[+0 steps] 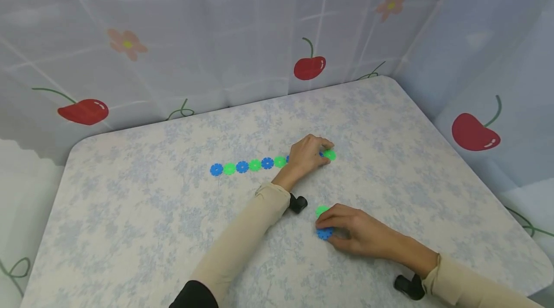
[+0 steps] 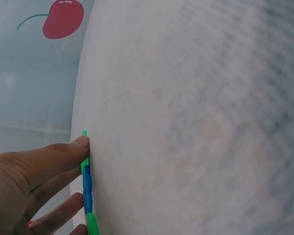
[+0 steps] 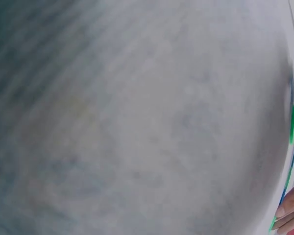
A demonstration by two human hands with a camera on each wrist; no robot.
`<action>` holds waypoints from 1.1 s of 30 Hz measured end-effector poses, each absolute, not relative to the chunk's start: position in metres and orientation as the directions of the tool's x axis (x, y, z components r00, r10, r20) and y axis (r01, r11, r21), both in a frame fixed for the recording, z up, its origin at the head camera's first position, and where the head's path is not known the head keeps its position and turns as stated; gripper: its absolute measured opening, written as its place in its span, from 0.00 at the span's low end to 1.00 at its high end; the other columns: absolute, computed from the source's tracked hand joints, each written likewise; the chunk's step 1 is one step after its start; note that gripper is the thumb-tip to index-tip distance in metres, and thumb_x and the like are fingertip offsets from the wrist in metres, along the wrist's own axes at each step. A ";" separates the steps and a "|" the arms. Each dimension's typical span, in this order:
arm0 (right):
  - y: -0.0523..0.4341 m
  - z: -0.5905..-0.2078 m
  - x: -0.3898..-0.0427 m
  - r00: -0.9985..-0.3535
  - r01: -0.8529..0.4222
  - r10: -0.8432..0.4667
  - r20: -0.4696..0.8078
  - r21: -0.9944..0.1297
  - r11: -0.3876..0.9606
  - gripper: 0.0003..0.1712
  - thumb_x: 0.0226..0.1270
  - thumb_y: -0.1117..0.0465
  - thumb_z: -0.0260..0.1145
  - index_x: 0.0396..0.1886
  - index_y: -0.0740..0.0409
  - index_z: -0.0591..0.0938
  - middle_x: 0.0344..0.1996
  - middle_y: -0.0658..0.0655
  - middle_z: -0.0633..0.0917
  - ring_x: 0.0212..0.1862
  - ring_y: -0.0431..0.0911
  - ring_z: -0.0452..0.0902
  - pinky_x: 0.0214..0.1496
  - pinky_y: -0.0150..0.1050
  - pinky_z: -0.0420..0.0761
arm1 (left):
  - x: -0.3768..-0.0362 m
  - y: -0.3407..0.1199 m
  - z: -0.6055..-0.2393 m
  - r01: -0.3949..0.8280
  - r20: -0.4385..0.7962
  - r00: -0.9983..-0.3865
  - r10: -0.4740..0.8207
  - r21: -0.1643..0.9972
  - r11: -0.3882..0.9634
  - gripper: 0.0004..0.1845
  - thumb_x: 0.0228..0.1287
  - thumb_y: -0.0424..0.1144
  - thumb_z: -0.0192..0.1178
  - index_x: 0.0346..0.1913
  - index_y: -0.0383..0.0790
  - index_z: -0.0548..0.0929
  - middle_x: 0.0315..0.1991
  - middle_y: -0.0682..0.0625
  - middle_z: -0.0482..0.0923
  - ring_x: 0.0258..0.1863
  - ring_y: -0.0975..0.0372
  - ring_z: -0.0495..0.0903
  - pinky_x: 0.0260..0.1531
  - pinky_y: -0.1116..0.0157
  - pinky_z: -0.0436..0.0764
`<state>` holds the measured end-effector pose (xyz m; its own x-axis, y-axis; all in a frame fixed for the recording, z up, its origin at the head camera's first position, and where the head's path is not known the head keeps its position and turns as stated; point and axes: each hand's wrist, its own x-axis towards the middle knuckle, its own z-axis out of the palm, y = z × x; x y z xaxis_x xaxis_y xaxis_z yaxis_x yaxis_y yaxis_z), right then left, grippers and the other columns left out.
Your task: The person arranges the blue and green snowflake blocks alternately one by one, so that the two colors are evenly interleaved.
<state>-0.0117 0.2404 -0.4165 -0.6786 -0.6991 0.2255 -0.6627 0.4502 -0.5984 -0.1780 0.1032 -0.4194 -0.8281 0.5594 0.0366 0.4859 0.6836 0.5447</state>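
Note:
Blue and green notched snowflake discs make a row (image 1: pixel 242 167) on the table, colours alternating, its right part covered by my left hand (image 1: pixel 305 155). The thumb and index finger of that hand pinch the green snowflake disc (image 1: pixel 330 154) at the row's right end. In the left wrist view, the thumb (image 2: pixel 63 152) lies against this green edge, and a blue disc (image 2: pixel 87 188) adjoins it. Closer to me, my right hand (image 1: pixel 361 231) holds a blue snowflake disc (image 1: pixel 324 234) between fingers and thumb. Behind its fingers a green snowflake disc (image 1: pixel 322 211) is partly hidden.
The table (image 1: pixel 138 216) has a pale floral cover. A cherry-print curtain (image 1: pixel 216 43) hangs along its back and right sides. Black wrist cameras (image 1: pixel 298 203) sit on both wrists, low over the table.

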 end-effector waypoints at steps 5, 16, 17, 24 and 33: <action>0.244 -0.415 -0.018 -0.792 -0.547 -0.569 0.222 -0.670 0.501 0.18 0.55 0.62 0.67 0.47 0.50 0.81 0.47 0.46 0.78 0.50 0.40 0.74 0.46 0.33 0.77 | -0.179 0.104 -0.418 0.484 0.033 -0.827 0.562 0.552 0.679 0.21 0.52 0.45 0.66 0.52 0.55 0.80 0.48 0.58 0.79 0.49 0.65 0.74 0.40 0.65 0.77; 0.259 -0.414 -0.039 -0.933 -0.329 -0.324 0.153 -0.725 0.604 0.16 0.54 0.64 0.67 0.45 0.52 0.82 0.46 0.48 0.80 0.35 0.37 0.76 0.35 0.34 0.77 | -0.180 0.104 -0.419 0.485 0.042 -0.828 0.560 0.555 0.676 0.20 0.50 0.46 0.67 0.50 0.55 0.81 0.46 0.59 0.79 0.47 0.66 0.74 0.39 0.65 0.78; 0.262 -0.420 -0.042 -0.938 -0.323 -0.309 0.157 -0.720 0.614 0.16 0.54 0.63 0.67 0.45 0.51 0.82 0.46 0.47 0.80 0.35 0.36 0.75 0.35 0.34 0.77 | -0.180 0.103 -0.419 0.483 0.038 -0.829 0.559 0.553 0.679 0.20 0.50 0.46 0.67 0.50 0.55 0.81 0.46 0.59 0.79 0.47 0.66 0.74 0.39 0.65 0.77; 0.269 -0.419 -0.061 -0.965 -0.257 -0.224 0.139 -0.686 0.681 0.15 0.55 0.62 0.67 0.44 0.51 0.82 0.45 0.48 0.81 0.32 0.38 0.76 0.35 0.32 0.77 | -0.181 0.103 -0.418 0.479 0.032 -0.829 0.558 0.556 0.679 0.21 0.49 0.46 0.67 0.50 0.56 0.81 0.45 0.59 0.80 0.45 0.67 0.76 0.38 0.66 0.77; 0.277 -0.419 -0.091 -0.980 -0.198 -0.162 0.116 -0.658 0.726 0.15 0.56 0.59 0.66 0.45 0.53 0.82 0.45 0.51 0.81 0.34 0.43 0.78 0.36 0.35 0.77 | -0.181 0.103 -0.419 0.471 0.016 -0.830 0.557 0.556 0.685 0.21 0.49 0.46 0.67 0.50 0.57 0.80 0.47 0.60 0.79 0.46 0.67 0.76 0.39 0.66 0.77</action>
<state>-0.0907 0.2766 -0.4191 -0.9799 -0.1623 0.1160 -0.1982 0.7263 -0.6582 -0.1809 0.1032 -0.4189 -0.8302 0.5573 0.0157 0.4707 0.6854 0.5555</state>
